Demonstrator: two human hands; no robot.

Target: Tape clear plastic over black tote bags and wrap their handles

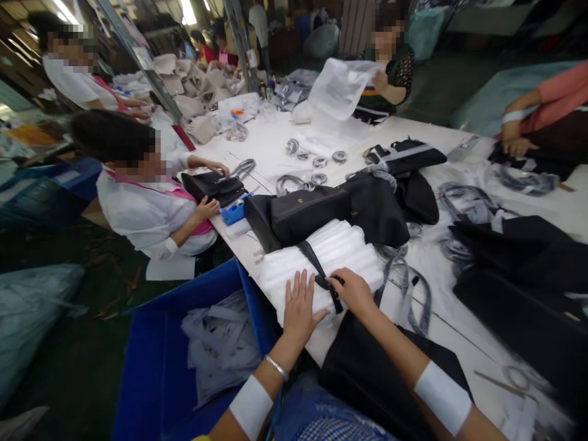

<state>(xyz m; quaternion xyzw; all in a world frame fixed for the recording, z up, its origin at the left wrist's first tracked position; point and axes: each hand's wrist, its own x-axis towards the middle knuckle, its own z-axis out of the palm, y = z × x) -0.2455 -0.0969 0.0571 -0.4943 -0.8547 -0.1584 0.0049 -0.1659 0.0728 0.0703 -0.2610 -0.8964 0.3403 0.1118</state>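
A bundle of white foam sheets [280, 269] lies at the table's near edge, with a black strap [313, 256] round its middle. My left hand [301, 304] rests flat on the bundle, fingers stretched out, just left of the strap. With bent fingers pressed together, my right hand [353, 291] pinches the strap where its ends cross. Black handbags [310, 214] stand right behind the bundle. Another black bag [362, 373] lies under my right forearm.
A blue bin [151, 367] holding pale strips stands left of the table. Wrapped straps [413, 294] and more black bags [523, 294] lie to the right. A co-worker [138, 184] handles a black bag at the left edge; another person [390, 73] holds a clear plastic bag [342, 86] across the table.
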